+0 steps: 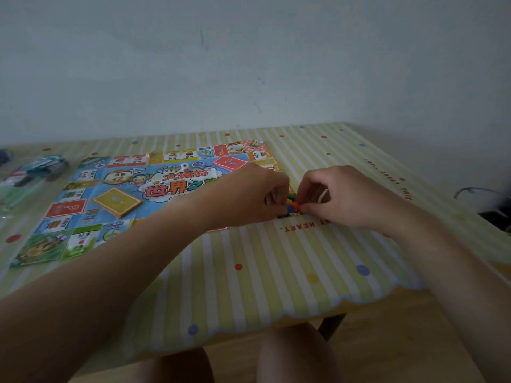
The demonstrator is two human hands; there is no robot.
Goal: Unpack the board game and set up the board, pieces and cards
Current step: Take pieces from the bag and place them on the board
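Both your left hand (257, 194) and right hand (340, 197) pinch the small coloured pieces (291, 206) together at centre frame, beside the board (124, 200) on the bench (276, 266); any fumble could scatter them off the near edge.

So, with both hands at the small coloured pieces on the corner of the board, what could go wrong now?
1. The coloured pieces are tiny and bunched between the left hand and right hand; one could slip from the fingers and roll away.
2. The board is a thin creased sheet on a smooth tablecloth; a push from the hands might shift it.
3. The yellow card stack on the board could then slide out of place.
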